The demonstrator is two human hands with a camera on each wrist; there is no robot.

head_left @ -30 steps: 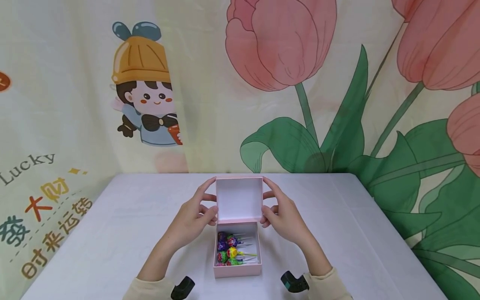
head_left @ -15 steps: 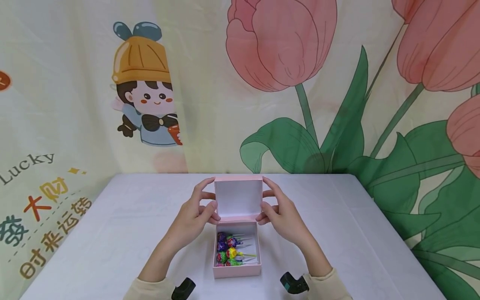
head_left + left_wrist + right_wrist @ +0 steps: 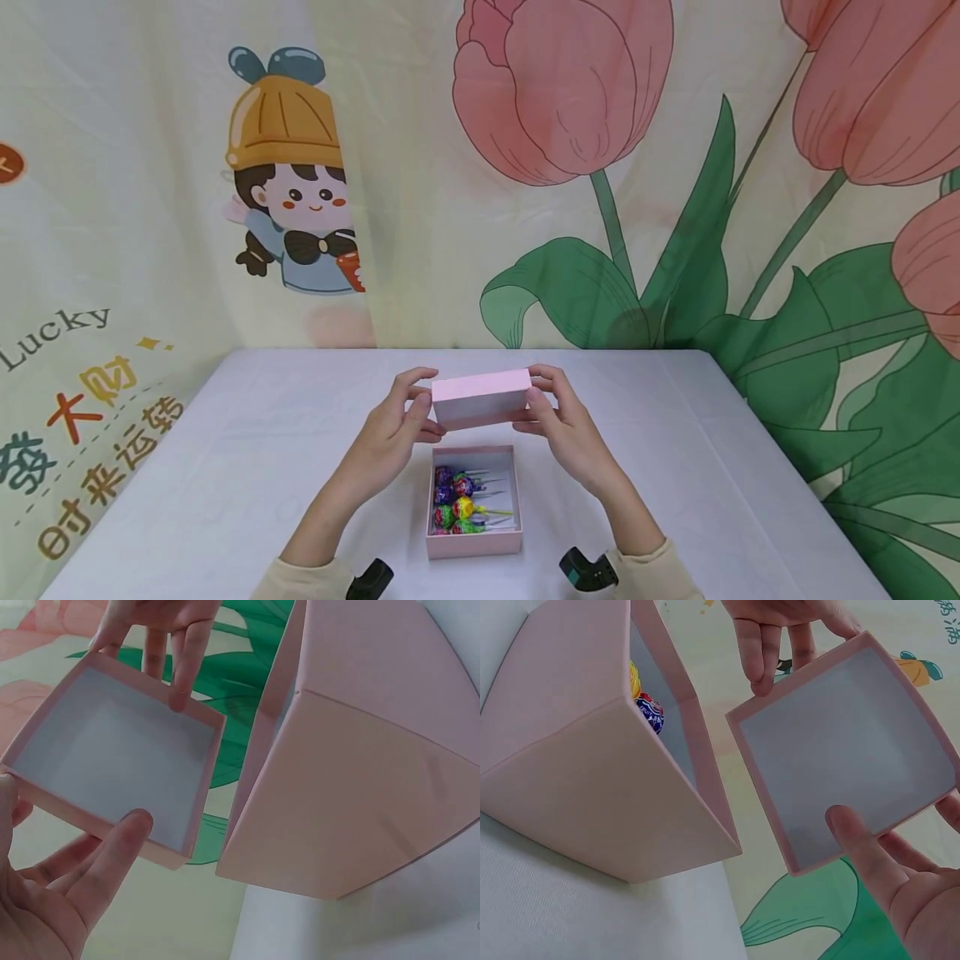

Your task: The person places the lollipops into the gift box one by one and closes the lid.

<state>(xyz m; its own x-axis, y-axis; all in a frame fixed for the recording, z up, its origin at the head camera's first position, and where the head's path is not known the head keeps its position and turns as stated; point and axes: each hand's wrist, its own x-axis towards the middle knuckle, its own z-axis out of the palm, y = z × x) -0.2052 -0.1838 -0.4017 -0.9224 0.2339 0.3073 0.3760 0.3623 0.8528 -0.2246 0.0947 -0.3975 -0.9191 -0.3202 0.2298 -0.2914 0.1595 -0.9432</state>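
A pink box lid (image 3: 482, 398) with a pale inside is held up between both hands, behind the pink box (image 3: 474, 546). My left hand (image 3: 388, 425) grips the lid's left side, and its thumb laps over the rim in the left wrist view. On the opposite side my right hand (image 3: 572, 429) grips the lid; the right wrist view shows its thumb (image 3: 847, 825) over the inner face. Inside the uncovered box lie several wrapped lollipops (image 3: 463, 507), heads to the left and sticks to the right.
The box stands on a table with a white cloth (image 3: 300, 467). Behind the table's far edge hangs a printed curtain (image 3: 420, 250) with tulips and a cartoon child. Dark wrist cameras (image 3: 588, 568) sit at both cuffs.
The lid has tipped from facing me to nearly edge-on and slanted slightly, right end higher. It now stands apart from the box's back edge. The box has hardly moved.
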